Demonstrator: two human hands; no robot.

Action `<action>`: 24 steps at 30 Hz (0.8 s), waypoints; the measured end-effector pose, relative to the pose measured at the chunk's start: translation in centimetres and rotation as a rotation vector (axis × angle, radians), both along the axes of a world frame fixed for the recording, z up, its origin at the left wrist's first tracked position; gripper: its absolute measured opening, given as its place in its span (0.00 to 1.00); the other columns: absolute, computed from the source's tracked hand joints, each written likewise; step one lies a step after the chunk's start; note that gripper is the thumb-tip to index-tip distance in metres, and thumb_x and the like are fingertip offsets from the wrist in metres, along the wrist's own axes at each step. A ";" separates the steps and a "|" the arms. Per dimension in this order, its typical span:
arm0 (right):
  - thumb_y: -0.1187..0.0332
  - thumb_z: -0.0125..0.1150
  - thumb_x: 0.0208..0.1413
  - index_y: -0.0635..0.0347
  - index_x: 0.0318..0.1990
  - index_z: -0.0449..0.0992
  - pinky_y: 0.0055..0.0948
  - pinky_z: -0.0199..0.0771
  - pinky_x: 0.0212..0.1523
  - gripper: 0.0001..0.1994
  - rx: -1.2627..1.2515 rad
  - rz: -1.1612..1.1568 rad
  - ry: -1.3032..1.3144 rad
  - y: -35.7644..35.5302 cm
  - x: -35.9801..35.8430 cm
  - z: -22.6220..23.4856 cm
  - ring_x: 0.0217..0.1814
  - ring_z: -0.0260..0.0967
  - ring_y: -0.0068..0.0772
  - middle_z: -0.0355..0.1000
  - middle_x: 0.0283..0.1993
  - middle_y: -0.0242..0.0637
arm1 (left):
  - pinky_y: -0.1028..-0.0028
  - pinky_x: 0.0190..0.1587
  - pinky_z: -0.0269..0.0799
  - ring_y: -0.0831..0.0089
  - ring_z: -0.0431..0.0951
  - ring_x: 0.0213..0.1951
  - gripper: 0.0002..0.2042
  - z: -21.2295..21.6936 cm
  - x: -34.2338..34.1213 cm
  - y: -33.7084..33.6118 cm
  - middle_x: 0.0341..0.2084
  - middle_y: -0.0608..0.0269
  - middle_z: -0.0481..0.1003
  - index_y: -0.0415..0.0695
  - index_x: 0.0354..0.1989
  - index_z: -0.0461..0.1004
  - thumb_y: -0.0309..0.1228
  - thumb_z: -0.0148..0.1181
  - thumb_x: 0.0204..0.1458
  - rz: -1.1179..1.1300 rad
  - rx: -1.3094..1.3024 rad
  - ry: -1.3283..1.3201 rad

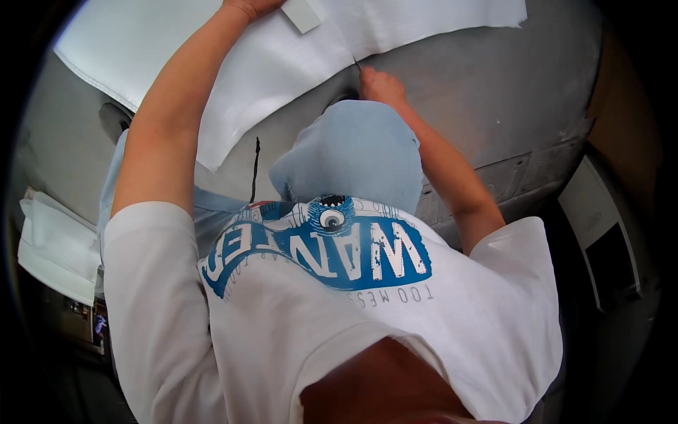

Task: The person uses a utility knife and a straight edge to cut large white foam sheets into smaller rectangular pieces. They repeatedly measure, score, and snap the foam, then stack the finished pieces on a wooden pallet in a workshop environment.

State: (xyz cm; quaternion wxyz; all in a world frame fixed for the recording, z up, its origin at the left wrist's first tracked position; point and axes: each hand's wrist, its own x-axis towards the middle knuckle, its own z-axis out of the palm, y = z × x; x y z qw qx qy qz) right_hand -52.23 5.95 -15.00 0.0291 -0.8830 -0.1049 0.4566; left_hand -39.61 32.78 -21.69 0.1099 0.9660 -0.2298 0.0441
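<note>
Sheeting [282, 63] is lying white across the far grey floor [480, 92], and the right hand [382, 86] is clenching its fingers around a slim dark tool [357, 64] at the near edge. The left hand [254, 6], farther off, is sitting beside a pale strip [302, 15]; its fingers are falling largely outside the view, so I cannot tell their grip. Keeping the sheeting flat and the tool steady is mattering most, I judge.
</note>
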 end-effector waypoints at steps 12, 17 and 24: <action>0.65 0.46 0.60 0.62 0.34 0.68 0.55 0.70 0.29 0.09 0.237 -0.153 -0.116 -2.8 -1.8 5.5 0.26 0.73 0.58 0.72 0.22 0.52 | 0.44 0.67 0.44 0.54 0.48 0.70 0.26 1.9 2.4 1.1 0.68 0.64 0.53 0.50 0.64 0.60 0.40 0.51 0.57 0.000 0.011 0.095; 0.64 0.49 0.63 0.60 0.35 0.67 0.47 0.68 0.26 0.09 0.590 -0.319 -0.415 1.6 7.9 5.8 0.24 0.71 0.51 0.71 0.21 0.44 | 0.45 0.68 0.40 0.49 0.45 0.70 0.27 1.4 5.5 6.4 0.69 0.58 0.49 0.44 0.65 0.56 0.42 0.49 0.60 0.550 -0.031 0.063; 0.63 0.50 0.63 0.54 0.36 0.69 0.40 0.67 0.27 0.07 0.952 -0.382 -0.476 13.1 21.3 -0.2 0.28 0.70 0.47 0.71 0.25 0.43 | 0.46 0.68 0.42 0.50 0.44 0.69 0.24 3.1 8.6 7.5 0.68 0.62 0.51 0.52 0.64 0.59 0.45 0.46 0.61 0.438 0.084 0.178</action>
